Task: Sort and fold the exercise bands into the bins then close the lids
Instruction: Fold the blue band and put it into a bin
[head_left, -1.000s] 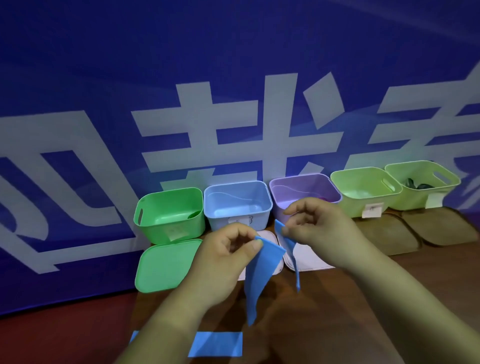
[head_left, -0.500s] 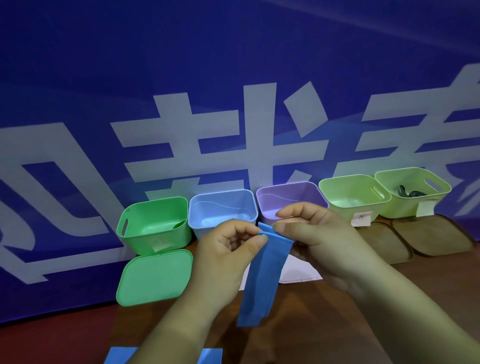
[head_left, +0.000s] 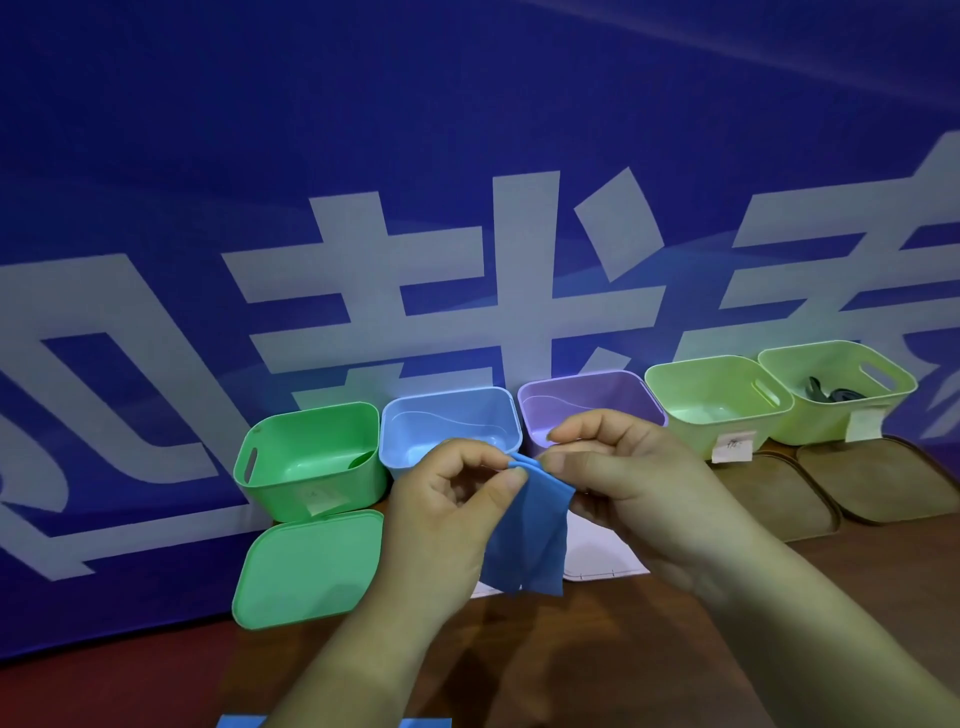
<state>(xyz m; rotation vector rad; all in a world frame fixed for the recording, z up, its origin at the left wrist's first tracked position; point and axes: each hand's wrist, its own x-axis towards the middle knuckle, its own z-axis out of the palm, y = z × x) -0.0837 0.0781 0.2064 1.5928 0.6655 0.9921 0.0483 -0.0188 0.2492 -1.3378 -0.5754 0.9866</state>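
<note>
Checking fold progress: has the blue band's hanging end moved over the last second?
Yes. The blue band is doubled over, and its lower edge has risen: it hung past the near edge of the green lid, now ends short of it.

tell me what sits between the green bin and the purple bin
In the head view, the light blue bin stands between the green bin and the purple bin, open-topped, its near wall partly hidden by the left hand pinching the blue band.
</note>
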